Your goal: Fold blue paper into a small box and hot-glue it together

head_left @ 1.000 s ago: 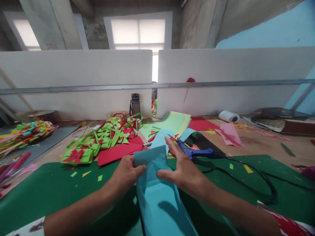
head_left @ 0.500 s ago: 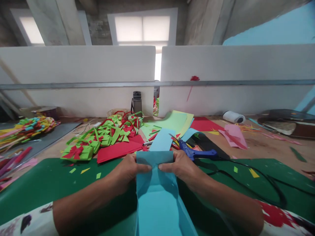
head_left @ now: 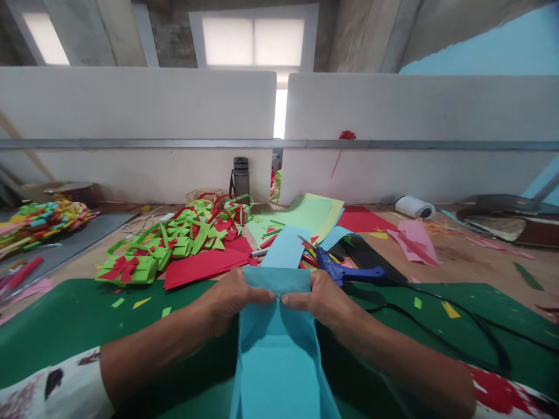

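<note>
A long piece of folded light-blue paper (head_left: 279, 372) with raised side edges stretches toward me over the green mat (head_left: 174, 343). My left hand (head_left: 238, 294) grips its far end from the left, thumb lying across the inner face. From the right, my right hand (head_left: 323, 297) pinches the same end; the two thumb tips almost meet in the middle. The other fingers of both hands are hidden behind the paper. Just beyond lies another light-blue strip (head_left: 283, 247). A blue glue gun (head_left: 345, 267) rests close to my right hand.
Left of centre are piled small green paper bags (head_left: 131, 269) with red bows, beside red paper (head_left: 205, 265). A dark bottle (head_left: 240, 180) stands by the white partition (head_left: 152, 105). A black cord (head_left: 437, 331) curves over the mat at right. Pink paper (head_left: 413, 241) lies farther back.
My thumbs have moved closer together along the paper's far end. The paper's sides now spread a little differently, and the view has shifted slightly.
</note>
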Action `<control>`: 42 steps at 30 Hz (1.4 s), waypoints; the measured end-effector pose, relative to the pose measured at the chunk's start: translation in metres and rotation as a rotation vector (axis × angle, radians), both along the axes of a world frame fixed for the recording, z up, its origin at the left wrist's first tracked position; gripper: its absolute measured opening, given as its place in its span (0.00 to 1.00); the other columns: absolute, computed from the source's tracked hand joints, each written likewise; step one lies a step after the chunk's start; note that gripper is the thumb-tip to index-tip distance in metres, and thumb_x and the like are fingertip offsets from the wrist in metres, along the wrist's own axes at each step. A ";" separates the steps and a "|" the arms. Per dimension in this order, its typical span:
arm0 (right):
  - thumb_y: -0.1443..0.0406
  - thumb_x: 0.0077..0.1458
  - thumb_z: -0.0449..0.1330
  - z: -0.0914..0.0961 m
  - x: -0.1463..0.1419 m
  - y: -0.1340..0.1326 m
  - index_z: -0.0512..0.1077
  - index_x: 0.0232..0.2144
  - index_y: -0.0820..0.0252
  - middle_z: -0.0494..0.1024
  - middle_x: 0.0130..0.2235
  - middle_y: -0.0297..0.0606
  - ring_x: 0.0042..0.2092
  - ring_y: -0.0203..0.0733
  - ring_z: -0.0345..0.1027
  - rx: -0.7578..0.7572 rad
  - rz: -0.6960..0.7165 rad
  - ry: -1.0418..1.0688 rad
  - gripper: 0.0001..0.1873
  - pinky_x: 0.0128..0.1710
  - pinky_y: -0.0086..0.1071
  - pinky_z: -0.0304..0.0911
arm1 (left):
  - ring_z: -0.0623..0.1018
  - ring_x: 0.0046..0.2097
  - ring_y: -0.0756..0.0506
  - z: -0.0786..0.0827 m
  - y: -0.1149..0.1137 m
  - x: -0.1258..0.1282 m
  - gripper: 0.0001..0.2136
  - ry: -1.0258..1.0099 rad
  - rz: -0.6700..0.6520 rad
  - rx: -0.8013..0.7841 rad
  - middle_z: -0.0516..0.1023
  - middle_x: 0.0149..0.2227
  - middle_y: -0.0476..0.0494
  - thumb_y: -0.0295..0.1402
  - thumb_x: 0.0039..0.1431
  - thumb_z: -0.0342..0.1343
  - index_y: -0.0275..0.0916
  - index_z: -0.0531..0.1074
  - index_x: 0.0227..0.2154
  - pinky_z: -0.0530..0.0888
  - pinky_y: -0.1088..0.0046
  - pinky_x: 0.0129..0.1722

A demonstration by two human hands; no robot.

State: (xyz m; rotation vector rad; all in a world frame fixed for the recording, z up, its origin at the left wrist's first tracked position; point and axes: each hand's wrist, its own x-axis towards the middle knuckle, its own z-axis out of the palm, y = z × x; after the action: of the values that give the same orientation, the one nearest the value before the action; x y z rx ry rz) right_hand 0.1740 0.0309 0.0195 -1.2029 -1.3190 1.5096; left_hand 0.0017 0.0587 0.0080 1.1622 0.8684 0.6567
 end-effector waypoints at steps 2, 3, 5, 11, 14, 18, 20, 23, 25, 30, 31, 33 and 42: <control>0.70 0.34 0.62 -0.001 0.000 0.000 0.74 0.27 0.62 0.75 0.24 0.31 0.26 0.36 0.67 -0.009 0.019 0.015 0.10 0.28 0.27 0.63 | 0.78 0.39 0.39 0.000 0.001 -0.001 0.16 0.025 -0.005 0.017 0.80 0.34 0.47 0.27 0.41 0.62 0.38 0.75 0.38 0.73 0.66 0.40; 0.70 0.34 0.62 -0.001 0.000 -0.001 0.74 0.27 0.62 0.75 0.24 0.31 0.26 0.36 0.67 -0.013 0.023 0.023 0.11 0.28 0.28 0.63 | 0.78 0.38 0.39 0.000 0.001 -0.001 0.16 0.033 -0.011 0.028 0.80 0.34 0.47 0.28 0.41 0.62 0.38 0.75 0.37 0.73 0.65 0.40; 0.71 0.34 0.62 0.000 -0.001 -0.001 0.74 0.27 0.63 0.76 0.25 0.32 0.26 0.36 0.67 -0.024 0.027 0.032 0.11 0.28 0.28 0.63 | 0.79 0.37 0.40 0.002 0.000 -0.001 0.14 0.045 -0.014 0.045 0.80 0.33 0.46 0.29 0.42 0.62 0.37 0.75 0.37 0.73 0.65 0.40; 0.69 0.34 0.64 0.000 -0.001 0.001 0.73 0.28 0.64 0.75 0.25 0.32 0.27 0.37 0.67 0.022 0.046 0.032 0.12 0.30 0.30 0.64 | 0.78 0.34 0.41 0.006 -0.003 0.000 0.14 0.067 0.002 0.072 0.80 0.31 0.45 0.27 0.42 0.61 0.34 0.74 0.36 0.73 0.66 0.38; 0.69 0.34 0.64 -0.001 0.000 0.001 0.74 0.29 0.64 0.75 0.25 0.32 0.27 0.38 0.68 0.034 0.061 0.031 0.13 0.31 0.33 0.65 | 0.79 0.33 0.40 0.008 -0.004 0.001 0.15 0.081 0.024 0.064 0.80 0.30 0.44 0.27 0.40 0.61 0.33 0.74 0.36 0.74 0.66 0.36; 0.70 0.34 0.62 -0.001 0.001 -0.001 0.74 0.27 0.65 0.76 0.24 0.34 0.28 0.39 0.69 -0.019 0.059 -0.009 0.11 0.31 0.31 0.65 | 0.79 0.34 0.41 0.011 -0.005 0.001 0.17 0.097 0.028 0.026 0.80 0.31 0.43 0.27 0.41 0.62 0.34 0.73 0.38 0.74 0.64 0.38; 0.72 0.33 0.61 -0.001 0.002 -0.002 0.74 0.26 0.66 0.77 0.24 0.34 0.27 0.38 0.69 -0.052 0.059 -0.022 0.11 0.31 0.31 0.65 | 0.79 0.34 0.41 0.012 -0.005 0.001 0.16 0.108 0.032 0.018 0.80 0.31 0.43 0.27 0.41 0.62 0.33 0.73 0.37 0.74 0.64 0.38; 0.73 0.31 0.60 -0.001 0.003 -0.001 0.75 0.26 0.66 0.77 0.24 0.35 0.28 0.39 0.70 -0.093 0.040 -0.038 0.12 0.32 0.31 0.65 | 0.79 0.33 0.41 0.010 -0.005 0.000 0.14 0.100 0.060 0.019 0.80 0.29 0.44 0.28 0.39 0.64 0.33 0.73 0.34 0.75 0.65 0.37; 0.73 0.30 0.59 -0.001 0.004 0.000 0.75 0.26 0.66 0.77 0.24 0.35 0.28 0.39 0.70 -0.102 0.021 -0.047 0.13 0.31 0.29 0.65 | 0.78 0.31 0.42 0.007 -0.003 0.000 0.14 0.090 0.085 0.026 0.79 0.29 0.44 0.28 0.38 0.65 0.33 0.73 0.32 0.75 0.65 0.35; 0.71 0.31 0.60 0.000 0.004 0.001 0.75 0.23 0.65 0.78 0.23 0.36 0.28 0.39 0.70 -0.115 0.009 -0.055 0.10 0.31 0.30 0.65 | 0.79 0.32 0.41 0.005 -0.001 0.000 0.16 0.069 0.086 0.007 0.80 0.31 0.43 0.29 0.38 0.65 0.34 0.74 0.34 0.75 0.64 0.36; 0.71 0.31 0.60 0.000 0.004 0.000 0.75 0.23 0.65 0.78 0.23 0.36 0.28 0.40 0.71 -0.116 0.004 -0.058 0.09 0.31 0.30 0.65 | 0.79 0.33 0.41 0.005 0.000 0.000 0.16 0.066 0.080 0.000 0.80 0.32 0.43 0.29 0.38 0.65 0.34 0.74 0.34 0.75 0.64 0.36; 0.71 0.31 0.61 0.001 0.003 0.000 0.75 0.23 0.65 0.77 0.23 0.36 0.28 0.40 0.71 -0.118 -0.004 -0.062 0.09 0.31 0.31 0.65 | 0.79 0.33 0.41 0.006 0.000 -0.001 0.17 0.082 0.073 -0.002 0.80 0.33 0.42 0.28 0.37 0.65 0.34 0.74 0.35 0.75 0.65 0.37; 0.75 0.28 0.56 0.008 0.007 0.000 0.75 0.24 0.66 0.77 0.23 0.35 0.27 0.39 0.70 -0.138 0.066 -0.065 0.15 0.29 0.30 0.63 | 0.78 0.30 0.43 0.015 -0.002 0.000 0.12 0.281 0.151 0.102 0.79 0.28 0.45 0.28 0.37 0.64 0.33 0.74 0.29 0.74 0.69 0.30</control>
State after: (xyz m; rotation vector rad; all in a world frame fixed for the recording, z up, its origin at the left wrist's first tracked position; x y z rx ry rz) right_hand 0.1810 0.0311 0.0276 -1.3167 -1.3265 1.6435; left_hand 0.0019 0.0571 0.0233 1.3093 1.1803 0.6753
